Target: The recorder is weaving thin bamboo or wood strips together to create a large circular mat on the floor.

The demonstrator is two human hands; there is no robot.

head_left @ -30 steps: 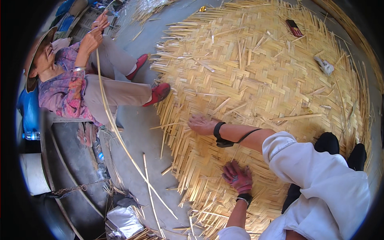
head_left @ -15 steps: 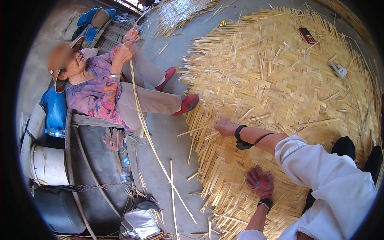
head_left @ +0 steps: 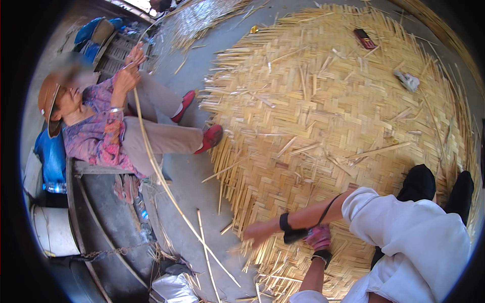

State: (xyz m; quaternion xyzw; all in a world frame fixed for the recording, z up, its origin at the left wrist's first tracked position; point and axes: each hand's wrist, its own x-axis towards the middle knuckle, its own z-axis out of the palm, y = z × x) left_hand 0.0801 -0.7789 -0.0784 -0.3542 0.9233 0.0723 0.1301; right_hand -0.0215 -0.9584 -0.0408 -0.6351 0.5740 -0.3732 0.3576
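A large mat (head_left: 323,111) of woven pale split-cane strips, with loose ends along its border, lies on the floor. My right hand (head_left: 260,233), bare and smeared by motion, stretches across to the mat's near left border; its fingers cannot be made out. The right wrist wears a black band. Behind that wrist, my left hand (head_left: 320,237) in a pink glove rests on the mat, its fingers apart as far as they show. Part of it is hidden by the right wrist, and I see nothing held in it.
At the left a seated person (head_left: 96,121) holds a long cane strip (head_left: 166,187) running down to the floor. A phone (head_left: 365,39) and a crumpled pale scrap (head_left: 407,81) lie on the mat. A white bucket (head_left: 54,231) stands at the left edge.
My right hand has swept down and left along the mat's border, so its wrist now overlaps my left hand. The view has shifted, moving the scene left. The seated person's head has turned.
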